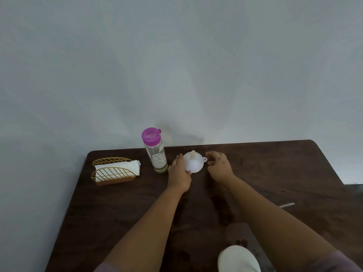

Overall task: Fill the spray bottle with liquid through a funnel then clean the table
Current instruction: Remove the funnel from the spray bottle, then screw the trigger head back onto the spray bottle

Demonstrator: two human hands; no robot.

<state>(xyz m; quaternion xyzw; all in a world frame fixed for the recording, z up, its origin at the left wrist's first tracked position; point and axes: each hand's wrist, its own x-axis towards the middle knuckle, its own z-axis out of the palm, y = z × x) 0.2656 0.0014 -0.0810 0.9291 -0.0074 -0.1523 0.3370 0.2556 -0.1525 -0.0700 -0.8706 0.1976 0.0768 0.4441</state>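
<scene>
Two hands flank the upturned funnel (193,161) mid-frame on the table (275,173). Left hand (179,171) touches its rim, fingers loose; right hand (220,165) is beside it, curled, holding nothing. Lift by the rim, flip spout down. Bottle (155,152) stands left; spray bottle unclear.

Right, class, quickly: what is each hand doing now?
Left hand: fingers touch the upturned white funnel, grip not clear.
Right hand: open, fingers loosely curled, holding nothing.
</scene>
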